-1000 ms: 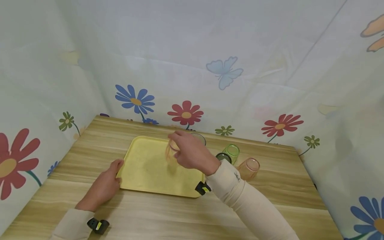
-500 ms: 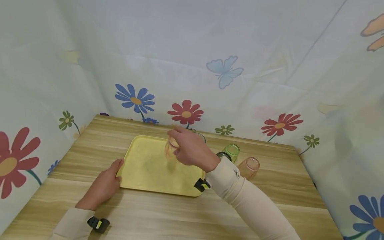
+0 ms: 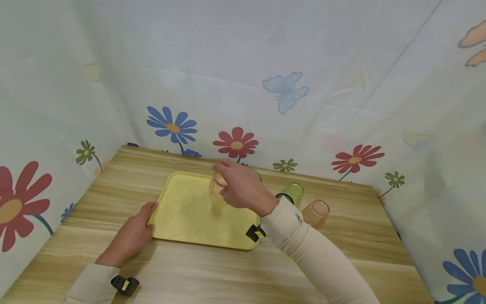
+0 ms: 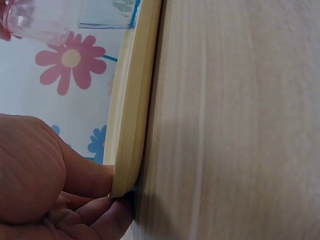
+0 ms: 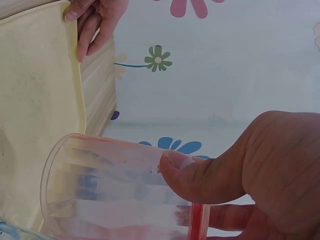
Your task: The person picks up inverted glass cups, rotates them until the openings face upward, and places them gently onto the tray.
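Closest to me, at about 8 o'clock if you put the tray at the centre of the clock, is my left sleeve (image 3: 89, 285), with a black gadget (image 3: 130, 286) strapped at the wrist. Just past it my left hand (image 3: 130, 234) grips the yellow tray (image 3: 197, 219) at its 9 o'clock edge, thumb on the rim and fingers tucked beneath it. The tray lies flat on the wood table (image 3: 182, 274).

Over toward 2 o'clock is my right hand (image 3: 244, 185), thumb and fingers closed around a pinkish glass (image 5: 120, 185). That glass is a bit tilted and hangs above the tray around 1 o'clock, not touching it.

Off the tray at 3 o'clock sits an orange-pink glass (image 3: 316, 213). A dark glass (image 3: 286, 196) is between 2 and 3, half hidden behind my right cuff, with a green glass (image 3: 294, 192) just beyond it. There's also a clear glass with a bluish rim (image 4: 107, 14) behind my right hand, near 2; can't tell if it's on the tray or right behind it.

Farthest away is a white curtain (image 3: 212, 84) printed with flowers: a blue flower (image 3: 172, 128) at 11, a red flower (image 3: 236, 145) at 1, plus a pale blue butterfly (image 3: 286, 93) higher up, also around 1.
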`<action>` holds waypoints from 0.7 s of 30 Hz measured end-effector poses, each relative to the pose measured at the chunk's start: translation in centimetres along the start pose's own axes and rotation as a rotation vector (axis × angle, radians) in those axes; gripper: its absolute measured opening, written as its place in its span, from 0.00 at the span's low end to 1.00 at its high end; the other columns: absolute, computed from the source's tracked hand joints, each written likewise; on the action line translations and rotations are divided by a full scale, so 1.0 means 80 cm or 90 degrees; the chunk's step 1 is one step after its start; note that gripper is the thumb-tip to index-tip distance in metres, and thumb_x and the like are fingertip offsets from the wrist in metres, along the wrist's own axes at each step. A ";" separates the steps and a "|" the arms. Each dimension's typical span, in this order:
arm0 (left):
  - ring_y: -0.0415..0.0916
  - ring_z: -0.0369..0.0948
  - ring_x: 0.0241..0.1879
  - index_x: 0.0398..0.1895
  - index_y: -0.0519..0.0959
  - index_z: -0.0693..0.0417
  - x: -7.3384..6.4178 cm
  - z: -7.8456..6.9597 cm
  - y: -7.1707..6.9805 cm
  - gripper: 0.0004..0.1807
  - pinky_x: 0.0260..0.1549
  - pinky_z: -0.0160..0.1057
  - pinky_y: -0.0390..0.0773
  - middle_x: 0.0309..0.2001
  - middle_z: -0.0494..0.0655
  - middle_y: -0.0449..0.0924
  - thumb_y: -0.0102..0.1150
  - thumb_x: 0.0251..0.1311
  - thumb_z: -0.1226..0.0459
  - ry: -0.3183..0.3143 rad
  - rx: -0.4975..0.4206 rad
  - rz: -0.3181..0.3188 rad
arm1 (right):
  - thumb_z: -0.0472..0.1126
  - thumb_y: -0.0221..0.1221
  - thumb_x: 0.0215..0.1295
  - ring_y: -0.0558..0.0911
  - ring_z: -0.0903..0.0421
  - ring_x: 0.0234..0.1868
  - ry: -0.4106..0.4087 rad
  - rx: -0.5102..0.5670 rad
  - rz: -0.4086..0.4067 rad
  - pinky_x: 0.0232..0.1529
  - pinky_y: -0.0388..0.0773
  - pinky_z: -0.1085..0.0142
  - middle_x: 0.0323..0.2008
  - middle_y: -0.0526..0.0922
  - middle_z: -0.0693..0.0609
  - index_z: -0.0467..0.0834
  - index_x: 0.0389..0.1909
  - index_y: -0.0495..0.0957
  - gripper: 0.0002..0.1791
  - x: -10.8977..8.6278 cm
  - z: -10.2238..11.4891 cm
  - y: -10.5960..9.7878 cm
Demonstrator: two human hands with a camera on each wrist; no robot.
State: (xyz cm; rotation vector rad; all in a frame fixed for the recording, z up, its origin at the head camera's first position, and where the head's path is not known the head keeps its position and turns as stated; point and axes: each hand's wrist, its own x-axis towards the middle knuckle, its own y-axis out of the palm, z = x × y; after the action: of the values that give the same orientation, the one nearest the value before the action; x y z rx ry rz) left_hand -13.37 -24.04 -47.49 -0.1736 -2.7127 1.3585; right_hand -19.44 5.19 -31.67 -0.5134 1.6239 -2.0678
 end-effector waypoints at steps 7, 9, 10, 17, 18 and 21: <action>0.75 0.69 0.64 0.74 0.58 0.73 -0.001 0.002 0.001 0.32 0.56 0.66 0.78 0.73 0.72 0.66 0.51 0.68 0.75 0.007 -0.005 -0.006 | 0.36 0.67 0.67 0.77 0.47 0.72 -0.001 0.015 -0.002 0.70 0.78 0.53 0.76 0.72 0.48 0.46 0.74 0.72 0.33 0.001 0.001 -0.002; 0.74 0.69 0.65 0.74 0.58 0.73 -0.001 0.002 0.002 0.32 0.56 0.66 0.77 0.73 0.72 0.66 0.51 0.68 0.75 0.005 -0.006 -0.006 | 0.36 0.67 0.67 0.76 0.47 0.72 -0.005 0.016 -0.005 0.70 0.78 0.53 0.75 0.72 0.48 0.45 0.73 0.72 0.33 0.001 0.001 -0.002; 0.74 0.69 0.64 0.74 0.58 0.73 -0.001 0.002 0.002 0.32 0.56 0.66 0.78 0.73 0.72 0.66 0.52 0.68 0.75 0.005 -0.006 -0.007 | 0.36 0.67 0.67 0.76 0.47 0.72 -0.007 0.017 -0.007 0.70 0.78 0.53 0.75 0.73 0.48 0.45 0.73 0.72 0.33 0.002 0.001 -0.002; 0.78 0.67 0.61 0.74 0.58 0.74 -0.002 0.000 0.002 0.32 0.54 0.65 0.79 0.73 0.71 0.67 0.52 0.68 0.75 0.004 -0.006 -0.010 | 0.34 0.66 0.66 0.80 0.48 0.67 -0.022 0.009 -0.014 0.67 0.80 0.53 0.71 0.76 0.48 0.45 0.72 0.73 0.32 0.004 0.000 -0.002; 0.78 0.67 0.60 0.74 0.58 0.74 -0.003 0.000 0.002 0.32 0.54 0.65 0.79 0.73 0.71 0.67 0.52 0.68 0.75 0.003 -0.006 -0.011 | 0.34 0.66 0.66 0.81 0.48 0.66 -0.024 0.008 -0.015 0.67 0.80 0.54 0.70 0.77 0.48 0.45 0.72 0.73 0.32 0.004 0.000 -0.003; 0.80 0.64 0.58 0.75 0.57 0.74 -0.001 -0.002 0.003 0.33 0.52 0.64 0.80 0.73 0.71 0.66 0.51 0.68 0.75 -0.002 -0.004 -0.004 | 0.34 0.67 0.65 0.81 0.48 0.65 -0.025 0.007 -0.018 0.67 0.81 0.54 0.69 0.78 0.48 0.45 0.72 0.73 0.33 0.004 -0.001 -0.004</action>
State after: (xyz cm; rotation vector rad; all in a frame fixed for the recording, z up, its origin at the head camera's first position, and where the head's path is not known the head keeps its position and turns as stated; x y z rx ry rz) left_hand -13.22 -23.81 -47.61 -0.1630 -2.7186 1.3496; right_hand -19.78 5.17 -31.36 -0.5721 1.5913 -2.0731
